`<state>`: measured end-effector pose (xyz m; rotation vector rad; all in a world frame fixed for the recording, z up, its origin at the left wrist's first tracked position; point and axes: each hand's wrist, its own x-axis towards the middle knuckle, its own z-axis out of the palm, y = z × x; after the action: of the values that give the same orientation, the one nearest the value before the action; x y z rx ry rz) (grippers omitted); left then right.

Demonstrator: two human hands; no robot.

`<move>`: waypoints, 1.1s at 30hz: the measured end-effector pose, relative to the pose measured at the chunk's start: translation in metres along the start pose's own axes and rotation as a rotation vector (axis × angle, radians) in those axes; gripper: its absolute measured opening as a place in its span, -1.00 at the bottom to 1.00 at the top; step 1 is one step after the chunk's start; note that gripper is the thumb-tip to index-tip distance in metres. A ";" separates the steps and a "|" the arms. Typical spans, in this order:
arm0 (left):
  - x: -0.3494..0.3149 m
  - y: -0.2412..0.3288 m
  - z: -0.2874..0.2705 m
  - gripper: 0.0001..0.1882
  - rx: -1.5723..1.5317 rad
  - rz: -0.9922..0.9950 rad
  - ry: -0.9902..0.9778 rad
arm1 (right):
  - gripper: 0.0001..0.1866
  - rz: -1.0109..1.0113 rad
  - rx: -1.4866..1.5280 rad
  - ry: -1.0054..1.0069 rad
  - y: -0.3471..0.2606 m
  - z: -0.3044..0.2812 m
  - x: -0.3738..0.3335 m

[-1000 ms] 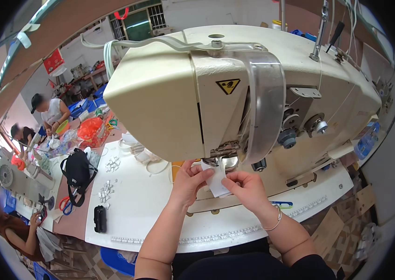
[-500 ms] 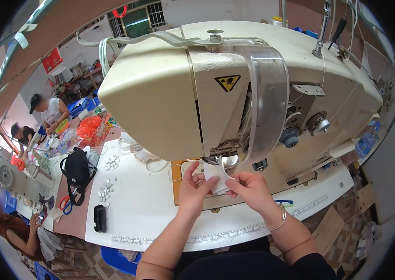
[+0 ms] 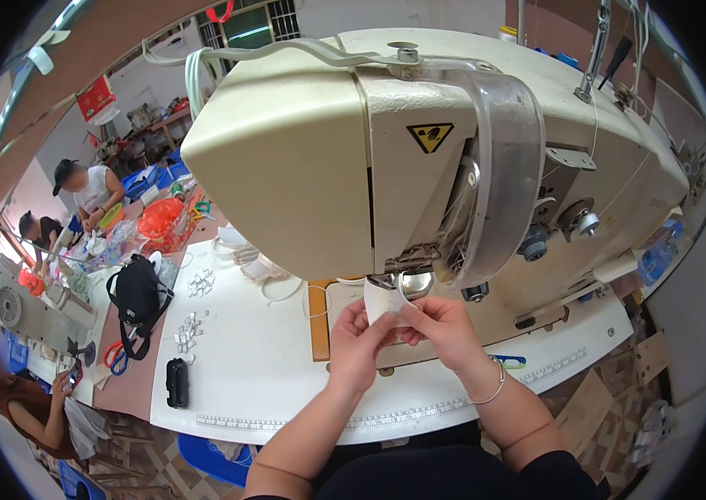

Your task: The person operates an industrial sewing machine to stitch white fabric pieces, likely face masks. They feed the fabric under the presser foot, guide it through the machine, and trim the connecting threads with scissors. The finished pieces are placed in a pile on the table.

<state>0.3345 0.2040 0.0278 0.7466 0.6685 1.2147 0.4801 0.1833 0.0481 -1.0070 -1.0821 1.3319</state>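
Note:
A small white piece of fabric (image 3: 379,302) stands between my hands, its upper end by the needle area of a cream sewing machine (image 3: 286,175). My left hand (image 3: 357,342) pinches its lower edge with the thumb on top and the fingers curled behind. From the other side my right hand (image 3: 448,333) grips the same edge, its thumb close to the left one. A shiny rounded metal part (image 3: 416,286) is just beyond the fabric. Whether the presser foot touches the fabric is hidden from me.
Small white pieces (image 3: 190,332) lie in piles at left, near a black case (image 3: 177,383) and black bag (image 3: 141,293). White strips (image 3: 263,268) lie behind. A blue-green tool (image 3: 509,362) is right of my hand. Other people sit at far left.
My hands have come closer together along the fabric's lower edge. My left index finger, stretched out before, has drawn in. The machine appears slightly further right in the view.

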 end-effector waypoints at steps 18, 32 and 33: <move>-0.004 -0.015 0.019 -0.77 -0.212 0.053 0.076 | -0.85 -0.340 -0.538 0.222 -0.009 -0.024 -0.022; 0.008 0.007 0.010 -0.73 -0.026 0.068 0.015 | -0.64 -1.088 -1.145 0.216 -0.008 -0.016 0.004; 0.009 0.009 0.010 -0.73 -0.017 0.050 0.013 | -0.65 -1.085 -1.155 0.227 -0.007 -0.015 0.003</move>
<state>0.3392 0.2131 0.0406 0.7457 0.6530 1.2700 0.4960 0.1872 0.0521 -1.0078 -1.8529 -0.3740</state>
